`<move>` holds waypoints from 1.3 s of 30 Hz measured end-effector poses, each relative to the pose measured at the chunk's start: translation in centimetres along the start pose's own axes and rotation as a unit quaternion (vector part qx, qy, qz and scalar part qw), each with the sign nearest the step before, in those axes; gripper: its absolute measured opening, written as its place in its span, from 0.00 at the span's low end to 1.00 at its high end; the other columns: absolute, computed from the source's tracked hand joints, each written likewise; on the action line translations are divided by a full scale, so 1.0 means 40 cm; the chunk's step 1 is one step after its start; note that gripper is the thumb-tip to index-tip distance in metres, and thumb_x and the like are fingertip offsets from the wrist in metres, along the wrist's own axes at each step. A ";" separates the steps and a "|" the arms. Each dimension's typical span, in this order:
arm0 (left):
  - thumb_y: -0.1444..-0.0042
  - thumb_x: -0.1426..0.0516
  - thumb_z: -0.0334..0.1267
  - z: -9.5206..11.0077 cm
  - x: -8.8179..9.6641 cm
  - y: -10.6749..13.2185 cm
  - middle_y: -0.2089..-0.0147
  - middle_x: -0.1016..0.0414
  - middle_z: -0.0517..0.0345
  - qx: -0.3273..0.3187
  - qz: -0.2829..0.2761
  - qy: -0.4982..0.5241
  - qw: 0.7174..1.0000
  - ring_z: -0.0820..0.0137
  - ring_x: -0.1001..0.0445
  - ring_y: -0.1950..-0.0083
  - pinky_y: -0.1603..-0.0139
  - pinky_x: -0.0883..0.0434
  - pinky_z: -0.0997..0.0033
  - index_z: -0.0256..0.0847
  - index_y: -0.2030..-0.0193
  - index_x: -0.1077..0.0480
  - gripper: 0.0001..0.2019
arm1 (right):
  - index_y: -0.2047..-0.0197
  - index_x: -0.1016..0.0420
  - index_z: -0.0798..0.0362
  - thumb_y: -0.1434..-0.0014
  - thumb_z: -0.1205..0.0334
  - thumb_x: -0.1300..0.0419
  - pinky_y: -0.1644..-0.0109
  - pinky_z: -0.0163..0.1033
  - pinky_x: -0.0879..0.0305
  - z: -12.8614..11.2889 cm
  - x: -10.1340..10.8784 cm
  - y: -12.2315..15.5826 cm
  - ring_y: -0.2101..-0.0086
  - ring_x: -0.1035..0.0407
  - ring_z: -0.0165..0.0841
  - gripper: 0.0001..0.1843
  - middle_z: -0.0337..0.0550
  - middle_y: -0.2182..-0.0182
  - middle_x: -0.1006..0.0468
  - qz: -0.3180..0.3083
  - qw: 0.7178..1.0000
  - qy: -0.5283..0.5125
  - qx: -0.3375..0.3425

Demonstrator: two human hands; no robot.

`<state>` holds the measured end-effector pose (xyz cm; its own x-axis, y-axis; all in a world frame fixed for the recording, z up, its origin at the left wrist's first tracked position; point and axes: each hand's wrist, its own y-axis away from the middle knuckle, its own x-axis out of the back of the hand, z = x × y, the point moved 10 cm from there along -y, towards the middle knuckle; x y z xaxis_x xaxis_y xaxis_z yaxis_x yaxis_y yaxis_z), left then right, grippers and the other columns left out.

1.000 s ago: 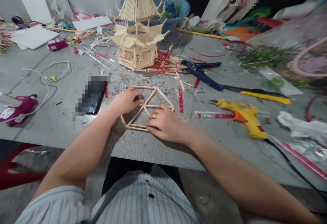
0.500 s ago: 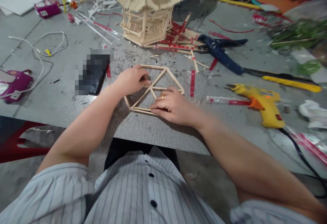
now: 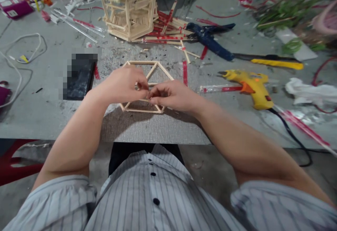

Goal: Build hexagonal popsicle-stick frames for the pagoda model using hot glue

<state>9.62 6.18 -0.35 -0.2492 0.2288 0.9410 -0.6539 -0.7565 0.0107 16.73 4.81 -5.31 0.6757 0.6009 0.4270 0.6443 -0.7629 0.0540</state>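
Observation:
A flat six-sided frame of thin wooden sticks [image 3: 143, 111], with inner sticks running toward its middle, lies on the table in front of me. My left hand [image 3: 127, 85] is over the frame's left half, its fingers bent and closed near the centre. From the right, my right hand [image 3: 175, 96] meets it there, thumb and fingertips pinched together. The fingertips of both hands nearly touch. Whatever they pinch is too small and covered to make out. Both hands hide the frame's middle and parts of its left and right sides.
Behind the frame stands a wooden stick pavilion model [image 3: 129, 17] beside a pile of red-taped sticks [image 3: 168, 31]. To the right lie dark blue pliers [image 3: 210, 41], a yellow-handled cutter [image 3: 276, 63] and a yellow glue gun [image 3: 249, 85]. A phone [image 3: 80, 78] lies left.
My hands have come together over the frame's middle; the right one has left the near edge. The frame appears turned, with a stick side now facing me. The whole view has shifted.

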 end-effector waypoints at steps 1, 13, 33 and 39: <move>0.45 0.41 0.37 0.015 -0.015 0.001 0.65 0.22 0.54 -0.011 -0.033 -0.006 0.999 0.66 0.25 0.60 0.53 0.31 0.65 0.40 0.66 0.21 0.07 | 0.69 0.28 0.55 0.48 0.62 0.39 0.66 0.38 0.40 0.005 0.003 -0.001 0.73 0.36 0.28 0.05 0.37 0.75 0.28 0.006 1.000 -0.020 -0.006; 0.48 0.43 0.36 0.002 -0.093 0.011 0.74 0.23 0.63 0.031 -0.172 -0.030 0.984 0.74 0.30 0.73 0.67 0.38 0.74 0.45 0.72 0.20 0.10 | 0.68 0.29 0.55 0.42 0.60 0.41 0.63 0.38 0.43 -0.018 0.053 0.006 0.70 0.35 0.29 0.07 0.40 0.72 0.26 0.081 0.989 0.125 0.021; 0.51 0.42 0.33 0.013 -0.126 0.016 0.80 0.28 0.64 0.048 -0.193 0.052 0.979 0.74 0.31 0.76 0.70 0.38 0.72 0.43 0.75 0.22 0.07 | 0.67 0.25 0.53 0.43 0.62 0.41 0.62 0.40 0.41 -0.001 0.017 0.003 0.71 0.33 0.32 0.05 0.42 0.74 0.24 0.028 0.974 0.220 0.047; 0.50 0.44 0.34 0.015 -0.131 0.017 0.78 0.27 0.62 0.051 -0.204 0.022 0.977 0.70 0.27 0.71 0.66 0.35 0.71 0.44 0.72 0.21 0.09 | 0.67 0.25 0.53 0.43 0.63 0.41 0.60 0.42 0.41 0.002 0.016 0.003 0.71 0.33 0.33 0.04 0.42 0.73 0.24 0.024 0.973 0.226 0.037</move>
<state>10.92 4.09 -5.07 -0.0149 0.5479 0.8364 -0.6308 -0.6542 0.4173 17.28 5.16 -5.11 0.4899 0.3849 0.7822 0.6508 -0.7584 -0.0344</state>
